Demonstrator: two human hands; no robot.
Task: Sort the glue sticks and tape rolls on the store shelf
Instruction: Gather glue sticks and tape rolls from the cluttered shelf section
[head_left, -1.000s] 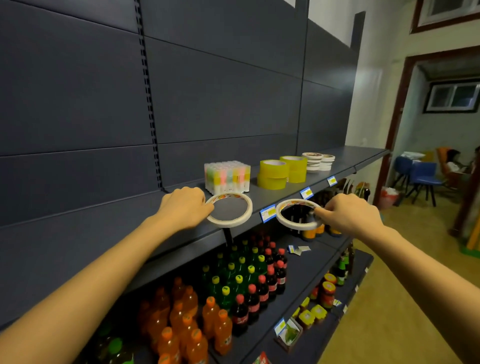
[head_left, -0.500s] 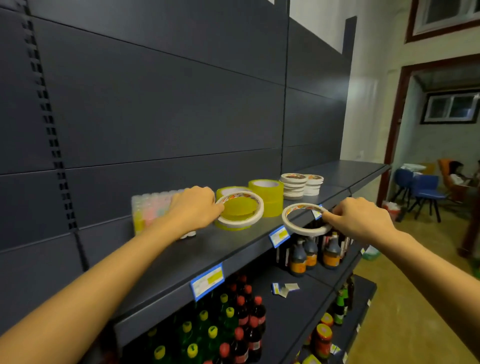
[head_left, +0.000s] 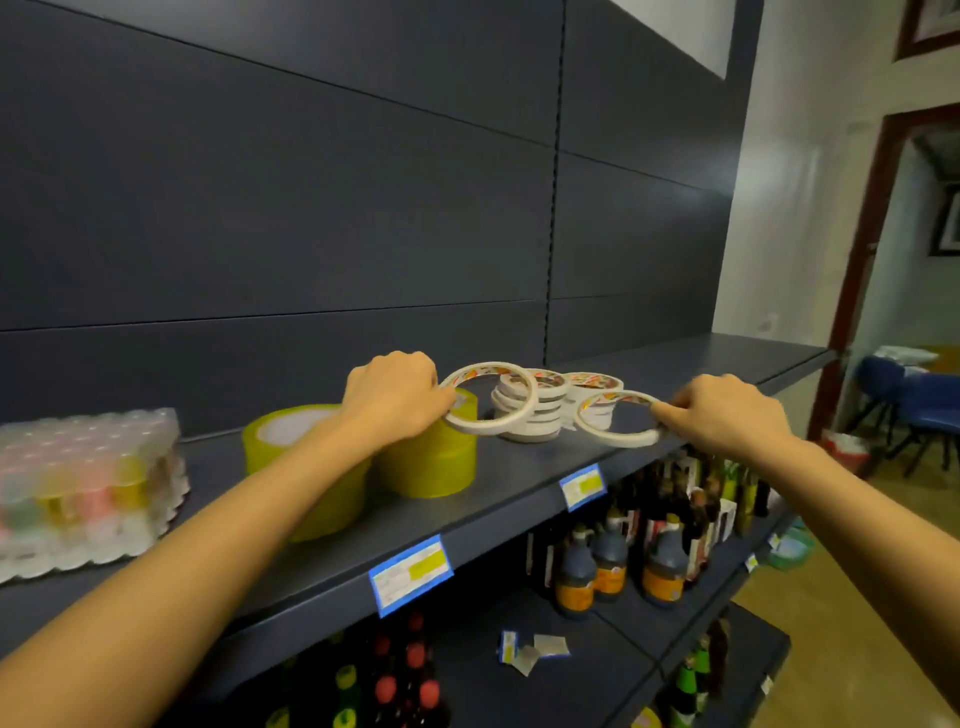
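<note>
Dark grey back panels (head_left: 311, 208) are seen rising behind a long store shelf (head_left: 519, 465), on which the stock is laid out in groups. At the far left a shrink-wrapped pack of glue sticks (head_left: 83, 483) is set. Near it, toward the middle, two wide yellow tape rolls (head_left: 431, 467) are stood side by side. Further right, two short stacks of thin white tape rolls (head_left: 535, 421) are placed close together. Both arms are stretched out over the shelf. A thin white ring of tape (head_left: 488, 428) is held tilted by the left hand (head_left: 395, 397), above the yellow rolls and in front of the nearer stack, its rim pinched by curled fingers (head_left: 439, 397). A second white ring (head_left: 618, 440) is pinched at its rim between thumb and fingertips of the right hand (head_left: 727, 415), low over the front of the shelf; whether it touches cannot be told. Sorting is judged to be nearly finished: each kind is gathered, and only the two held rings are not yet added to the white stacks. What lies beyond the left edge cannot be told
</note>
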